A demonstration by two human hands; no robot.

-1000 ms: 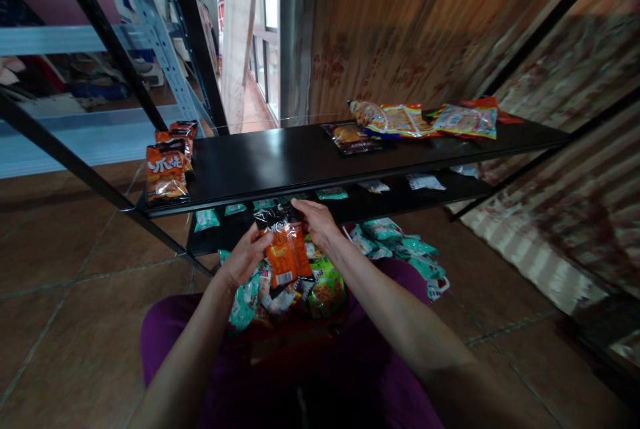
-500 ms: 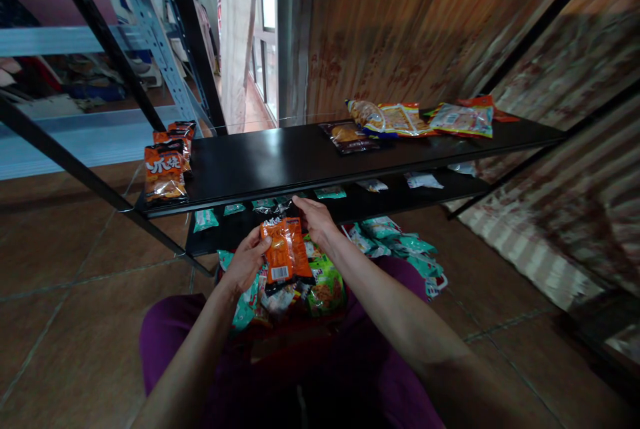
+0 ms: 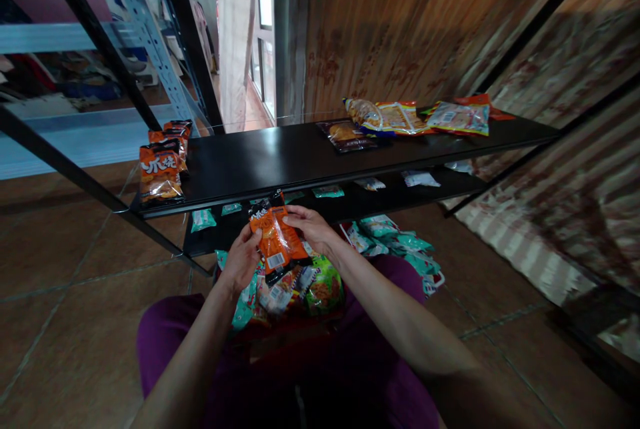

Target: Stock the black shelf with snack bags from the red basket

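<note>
Both of my hands hold one orange snack packet [image 3: 277, 240] with black ends, just below the front edge of the black shelf [image 3: 280, 162]. My left hand [image 3: 242, 261] grips its left side, thumb on the front. My right hand [image 3: 311, 227] pinches its upper right edge. Under the packet, a heap of mixed snack packets [image 3: 300, 287], green, teal and orange, rests in my lap on purple cloth.
Two orange packets [image 3: 160, 172] lie at the shelf's left end. Several yellow and dark packets [image 3: 400, 119] lie at its far right. Small teal packets [image 3: 205, 219] dot the lower shelf, and more teal ones [image 3: 400, 245] lie beside my right knee. Slanted black frame bars cross left and right.
The orange packet has been lifted and turned a little toward the shelf edge, its black top now higher. My right hand has shifted from above it to its right edge.
</note>
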